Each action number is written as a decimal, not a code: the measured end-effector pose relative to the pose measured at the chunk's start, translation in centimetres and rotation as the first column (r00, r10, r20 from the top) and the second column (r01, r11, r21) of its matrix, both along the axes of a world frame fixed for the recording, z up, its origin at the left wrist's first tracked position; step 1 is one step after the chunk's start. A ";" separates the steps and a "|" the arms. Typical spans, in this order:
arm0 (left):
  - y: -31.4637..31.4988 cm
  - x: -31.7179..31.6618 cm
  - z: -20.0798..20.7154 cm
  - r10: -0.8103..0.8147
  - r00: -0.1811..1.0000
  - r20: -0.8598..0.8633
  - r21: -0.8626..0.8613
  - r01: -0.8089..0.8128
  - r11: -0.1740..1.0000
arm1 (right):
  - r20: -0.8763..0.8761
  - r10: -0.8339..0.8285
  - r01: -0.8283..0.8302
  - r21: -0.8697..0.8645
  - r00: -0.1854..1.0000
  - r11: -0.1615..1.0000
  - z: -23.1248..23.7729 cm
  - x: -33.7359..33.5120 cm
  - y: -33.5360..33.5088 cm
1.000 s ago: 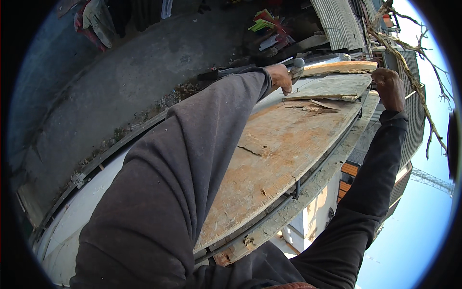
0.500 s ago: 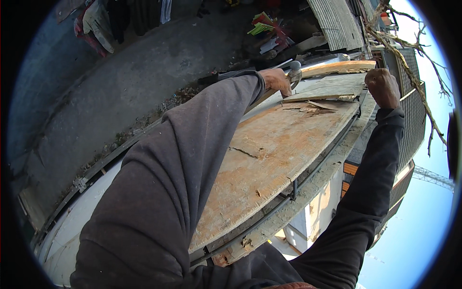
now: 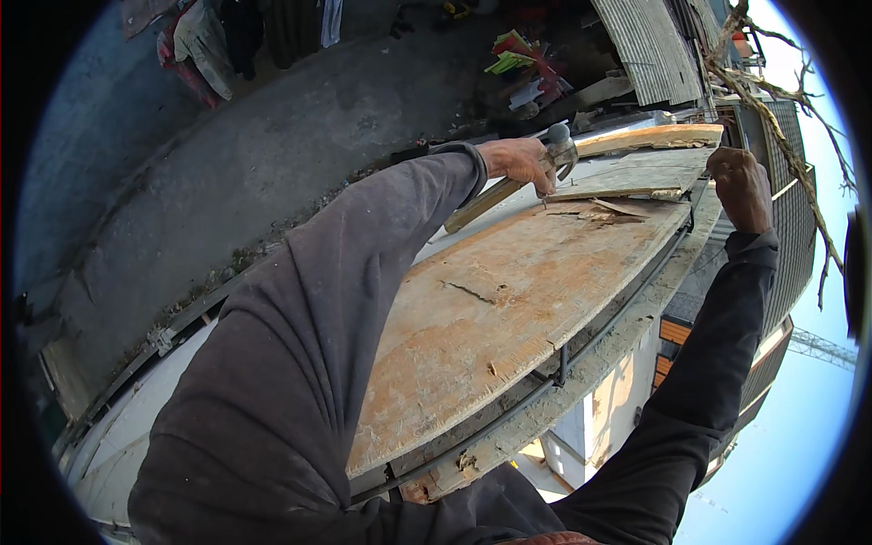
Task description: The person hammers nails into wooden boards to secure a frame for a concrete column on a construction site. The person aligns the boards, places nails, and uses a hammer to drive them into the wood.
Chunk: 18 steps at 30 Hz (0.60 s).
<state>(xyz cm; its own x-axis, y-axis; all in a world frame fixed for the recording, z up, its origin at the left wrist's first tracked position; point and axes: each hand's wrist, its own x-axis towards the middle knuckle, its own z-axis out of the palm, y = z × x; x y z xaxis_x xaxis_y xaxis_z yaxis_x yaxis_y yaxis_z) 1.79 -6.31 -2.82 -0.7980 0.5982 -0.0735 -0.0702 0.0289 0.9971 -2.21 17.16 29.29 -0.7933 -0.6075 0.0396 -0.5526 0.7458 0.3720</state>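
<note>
My left hand (image 3: 520, 163) is closed around a hammer at the board's far left edge. The metal hammer head (image 3: 559, 151) sticks up beyond my fingers, and its wooden handle (image 3: 481, 205) slants down toward me. My right hand (image 3: 743, 189) makes a fist at the right end of a thin grey board (image 3: 627, 175). Whatever lies inside that fist is hidden. The grey board rests over the splintered far end of a large worn plywood sheet (image 3: 490, 309). A crack and several chips mark the sheet's surface.
A dark metal bar (image 3: 604, 334) runs along the sheet's right side, beside a rough concrete ledge (image 3: 636, 309). Another plank (image 3: 649, 137) lies beyond the grey board. Bare branches (image 3: 772, 118) hang at the right. Far below on the left is a concrete floor (image 3: 227, 173).
My left hand and the hammer have dropped slightly toward me, and more of the handle shows. My right hand stays at the grey board's end. The whole view has shifted a little.
</note>
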 end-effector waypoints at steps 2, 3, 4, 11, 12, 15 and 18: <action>1.0 -0.5 -0.1 0.019 1.000 0.014 0.049 -0.019 0.999 | -0.020 -0.118 0.118 0.013 0.993 0.993 0.3 0.4 -0.9; 1.5 -0.7 0.4 0.081 0.997 -0.010 -0.057 -0.081 0.995 | -0.046 -0.145 0.146 0.020 0.988 0.989 0.1 0.1 -0.8; 1.8 -0.9 0.8 0.141 0.989 -0.040 -0.161 -0.145 0.976 | -0.072 -0.170 0.173 0.026 0.983 0.985 -0.1 0.0 -0.8; 1.9 -1.2 1.0 0.040 0.988 -0.152 -0.080 -0.053 0.995 | 0.025 0.032 -0.036 0.161 0.999 0.986 0.4 -1.2 -2.3; 1.6 -1.3 1.2 0.039 0.988 -0.148 -0.081 -0.052 0.995 | 0.093 -0.005 -0.010 0.158 0.996 0.987 0.7 -1.0 -3.3; 1.2 -1.5 2.6 -0.028 0.988 -0.152 -0.157 0.004 0.988 | 0.256 -0.058 0.045 0.059 0.965 0.997 2.4 1.2 -6.8; 1.6 -2.0 4.4 -0.011 0.928 -0.373 -0.415 -0.157 0.896 | 0.405 -0.050 0.101 -0.106 0.913 0.989 3.1 2.2 -6.4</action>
<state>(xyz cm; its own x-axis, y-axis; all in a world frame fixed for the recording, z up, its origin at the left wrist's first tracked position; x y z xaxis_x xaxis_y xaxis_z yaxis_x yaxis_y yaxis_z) -0.26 -4.69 1.57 -0.8589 0.5119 -0.0120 0.2678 0.4691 0.8416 -0.02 10.75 32.41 -0.8011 -0.5562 -0.2211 -0.5764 0.8165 0.0345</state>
